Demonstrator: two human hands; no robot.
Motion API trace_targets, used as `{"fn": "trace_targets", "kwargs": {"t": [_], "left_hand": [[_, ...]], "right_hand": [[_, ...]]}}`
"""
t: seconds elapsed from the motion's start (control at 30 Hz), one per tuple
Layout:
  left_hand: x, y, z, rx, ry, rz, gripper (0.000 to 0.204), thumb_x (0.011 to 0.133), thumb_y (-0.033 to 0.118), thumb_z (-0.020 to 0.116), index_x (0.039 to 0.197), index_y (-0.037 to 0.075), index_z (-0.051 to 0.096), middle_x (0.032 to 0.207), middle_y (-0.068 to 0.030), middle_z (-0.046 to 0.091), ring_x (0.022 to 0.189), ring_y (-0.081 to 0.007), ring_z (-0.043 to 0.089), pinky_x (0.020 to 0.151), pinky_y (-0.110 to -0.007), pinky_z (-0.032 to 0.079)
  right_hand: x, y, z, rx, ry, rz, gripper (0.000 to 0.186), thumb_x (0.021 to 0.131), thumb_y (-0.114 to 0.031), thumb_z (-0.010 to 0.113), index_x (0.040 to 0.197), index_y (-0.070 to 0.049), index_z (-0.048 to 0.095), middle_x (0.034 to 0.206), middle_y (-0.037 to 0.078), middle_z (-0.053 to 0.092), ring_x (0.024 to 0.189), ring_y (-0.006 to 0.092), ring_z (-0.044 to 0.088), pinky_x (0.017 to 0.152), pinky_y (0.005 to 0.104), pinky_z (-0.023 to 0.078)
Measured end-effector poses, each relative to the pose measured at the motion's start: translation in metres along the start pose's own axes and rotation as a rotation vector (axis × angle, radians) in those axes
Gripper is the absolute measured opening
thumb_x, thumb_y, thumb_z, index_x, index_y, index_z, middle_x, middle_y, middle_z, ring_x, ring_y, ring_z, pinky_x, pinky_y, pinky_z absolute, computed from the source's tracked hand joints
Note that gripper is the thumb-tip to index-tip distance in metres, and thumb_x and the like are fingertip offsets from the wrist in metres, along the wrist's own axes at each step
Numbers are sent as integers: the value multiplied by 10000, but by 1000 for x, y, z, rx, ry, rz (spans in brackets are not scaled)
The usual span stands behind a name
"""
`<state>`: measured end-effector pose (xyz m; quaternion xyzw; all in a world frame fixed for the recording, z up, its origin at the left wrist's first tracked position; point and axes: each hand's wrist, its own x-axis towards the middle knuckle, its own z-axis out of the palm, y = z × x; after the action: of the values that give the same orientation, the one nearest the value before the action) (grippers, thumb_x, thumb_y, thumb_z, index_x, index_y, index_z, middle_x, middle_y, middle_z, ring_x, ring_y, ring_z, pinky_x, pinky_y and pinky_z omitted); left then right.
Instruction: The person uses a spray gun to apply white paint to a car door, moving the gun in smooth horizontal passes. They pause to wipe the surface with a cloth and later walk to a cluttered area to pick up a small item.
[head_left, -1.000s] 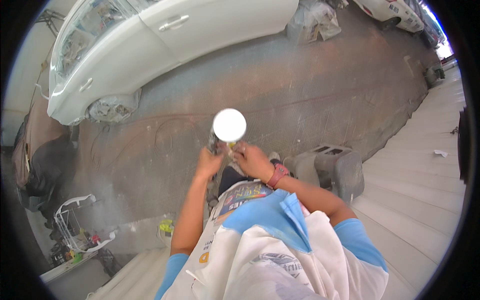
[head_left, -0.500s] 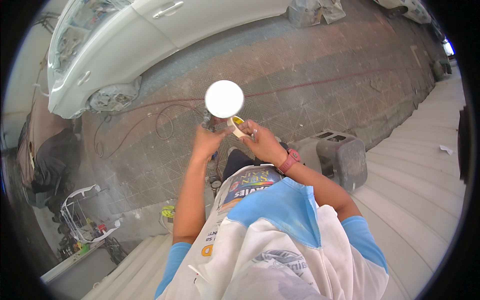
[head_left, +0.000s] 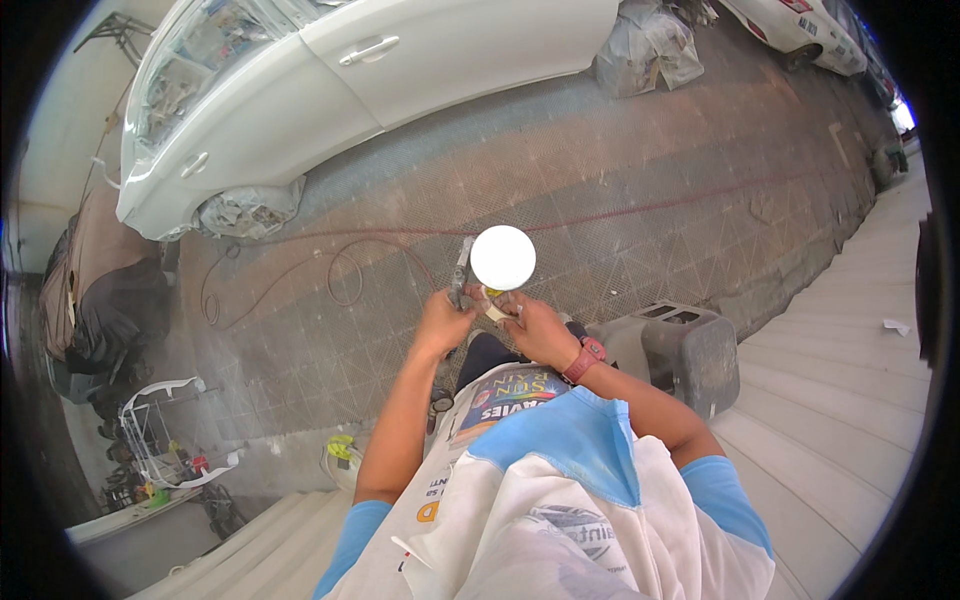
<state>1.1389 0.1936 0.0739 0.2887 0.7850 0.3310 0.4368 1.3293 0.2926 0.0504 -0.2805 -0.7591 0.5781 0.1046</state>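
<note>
Directly below the cup [head_left: 503, 258], my right hand [head_left: 543, 333] holds the tape [head_left: 495, 310]: thumb and fingers are closed in a pinch on the roll. The roll should handle as light and firm, with little tendency to slip; I judge the best grip to be across the ring, clear of the tape face. Just left of and below the cup, my left hand [head_left: 445, 320] is closed on the gun [head_left: 461, 275], its fingertips near the tape. The gun should be stiff, heavier than the tape, and top-heavy if the cup is charged; the handle is the place to grip, cup upright.

The cup appears mounted on the gun; the joint is hidden. Its round top shows plain white and overexposed. I cannot tell lid from contents, nor the fill level.

Below and right of the cup stands the grey stool [head_left: 715, 370]. Well left of and below the cup, the bench [head_left: 130, 520] carries small items, one red, one green, too small to identify. Well above the cup is the white car [head_left: 460, 50].
</note>
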Motion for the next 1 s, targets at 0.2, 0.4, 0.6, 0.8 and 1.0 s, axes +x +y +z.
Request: {"fn": "trace_targets", "kwargs": {"t": [0.2, 0.4, 0.6, 0.8, 1.0], "left_hand": [[1, -13, -1, -136, 23, 8, 261, 925, 157, 835, 1132, 14, 764, 1111, -131, 787, 1019, -226, 724, 937, -397, 546], [0, -16, -10, -144, 32, -76, 253, 927, 139, 835, 1135, 19, 758, 1091, -130, 781, 1018, -220, 714, 947, -392, 543], [7, -35, -8, -159, 99, 25, 301, 922, 140, 841, 1176, 16, 738, 1105, -140, 778, 1046, -236, 721, 966, -395, 538], [7, -39, -9, -153, 63, -54, 304, 936, 134, 824, 1201, 8, 744, 1185, -147, 777, 1110, -243, 720, 997, -399, 530], [5, -37, -11, -164, 159, 15, 245, 944, 147, 822, 1128, -4, 768, 1121, -134, 796, 1057, -223, 732, 953, -400, 544]], "right_hand": [[6, -1, 5, -33, -36, -8, 364, 963, -58, 695, 1290, 41, 568, 1189, 277, 737, 1121, 482, 692, 942, 495, 549], [15, 5, 15, 5, -67, 3, 314, 978, -68, 704, 1237, 55, 576, 1165, 267, 746, 1104, 448, 718, 944, 469, 553], [22, 14, 23, 53, -30, -57, 303, 966, -120, 694, 1194, 48, 588, 1107, 320, 727, 1074, 530, 683, 903, 544, 544], [25, 17, 26, 87, -52, -64, 295, 962, -128, 705, 1169, 49, 592, 1104, 307, 733, 1062, 515, 693, 907, 531, 549], [23, 15, 22, 115, -54, -67, 270, 956, -113, 715, 1154, 34, 604, 1082, 284, 739, 1035, 478, 716, 892, 493, 554]]}}
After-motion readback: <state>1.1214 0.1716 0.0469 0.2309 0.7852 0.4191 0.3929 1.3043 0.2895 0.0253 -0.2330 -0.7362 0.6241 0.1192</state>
